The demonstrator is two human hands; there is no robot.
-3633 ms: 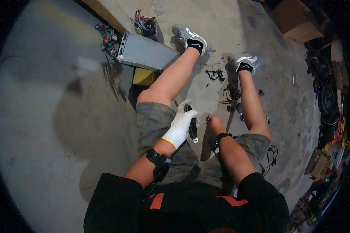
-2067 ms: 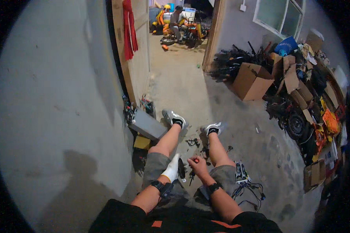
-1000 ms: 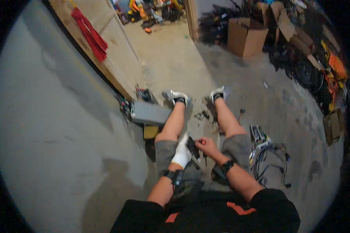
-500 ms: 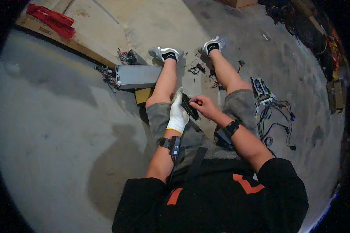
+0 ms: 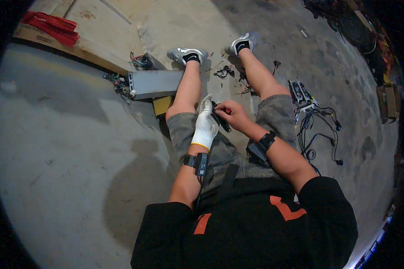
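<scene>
My left hand (image 5: 205,121), in a white knit glove, grips a dark elongated part (image 5: 221,119) between my thighs. My bare right hand (image 5: 235,117) is closed on a small red-and-black tool (image 5: 227,110) against that part; its tip is hidden. Small black cable scraps (image 5: 224,71) lie between my feet. Beside my right leg are some silver-and-black parts (image 5: 300,94) and several black cables with connectors (image 5: 332,134).
A grey metal case (image 5: 155,84) with wire bundles (image 5: 117,86) and a yellow box (image 5: 161,105) sit by my left leg, near a wooden door (image 5: 107,24) with red cloth (image 5: 51,28). A cluttered pile (image 5: 359,31) and cardboard box (image 5: 387,102) line the right side.
My view has tilted back down from the doorway to my hands. My right hand has moved up against the dark part in my left hand, which keeps hold of it.
</scene>
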